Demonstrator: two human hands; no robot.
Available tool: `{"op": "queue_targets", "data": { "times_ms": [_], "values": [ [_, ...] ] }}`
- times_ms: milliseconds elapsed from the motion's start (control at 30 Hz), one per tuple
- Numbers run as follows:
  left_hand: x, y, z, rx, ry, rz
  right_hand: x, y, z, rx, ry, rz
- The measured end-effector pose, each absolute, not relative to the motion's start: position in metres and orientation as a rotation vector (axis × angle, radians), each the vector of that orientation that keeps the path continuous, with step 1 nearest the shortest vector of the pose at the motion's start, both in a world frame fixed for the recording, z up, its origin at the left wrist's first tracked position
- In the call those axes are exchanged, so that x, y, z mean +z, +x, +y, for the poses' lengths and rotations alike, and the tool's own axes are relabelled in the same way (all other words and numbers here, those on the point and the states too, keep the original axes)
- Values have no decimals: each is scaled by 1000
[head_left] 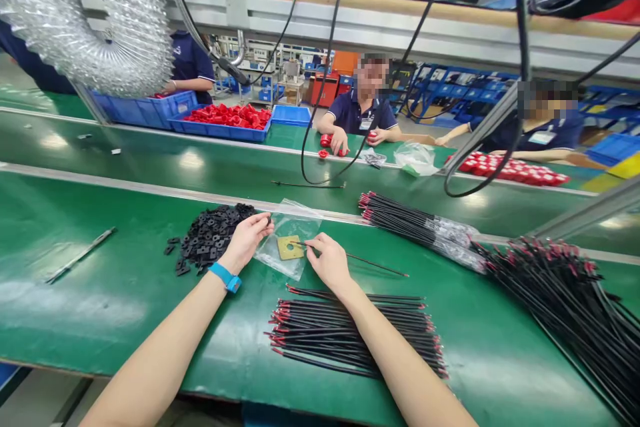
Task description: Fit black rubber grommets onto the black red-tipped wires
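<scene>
My left hand, with a blue band at the wrist, pinches a small black piece beside a heap of small black parts with holes. My right hand is closed on a thin black cable that stretches out to the right, its other end pointing left. Under that end, a yellowish square plate with a round hole rests on a clear plastic bag. Below my right forearm a row of black cables with red ends lies on the green table.
A bundle of cables and a larger pile lie at right. A tweezer-like metal tool is at left. One cable lies on the green belt. Wires hang overhead. Co-workers sit opposite near a blue tray of red parts.
</scene>
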State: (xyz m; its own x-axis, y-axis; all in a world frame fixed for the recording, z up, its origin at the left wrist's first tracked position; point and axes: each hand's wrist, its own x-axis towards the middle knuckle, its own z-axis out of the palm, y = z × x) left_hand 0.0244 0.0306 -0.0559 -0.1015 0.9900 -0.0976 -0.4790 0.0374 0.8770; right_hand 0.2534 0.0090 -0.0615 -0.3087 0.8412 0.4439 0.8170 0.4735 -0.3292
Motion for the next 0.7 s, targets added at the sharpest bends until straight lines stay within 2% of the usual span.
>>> {"op": "queue_targets", "data": {
  "times_ms": [333, 533, 700],
  "values": [
    [-59, 27, 31, 1421, 775, 986, -63, 255, 11, -25, -1419, -2379],
    [-57, 35, 25, 1337, 872, 943, -57, 252, 6, -17, -1216, -2033],
    [-58, 44, 19, 1238, 844, 852, -53, 247, 1, 4, -1055, -1953]
  ]
}}
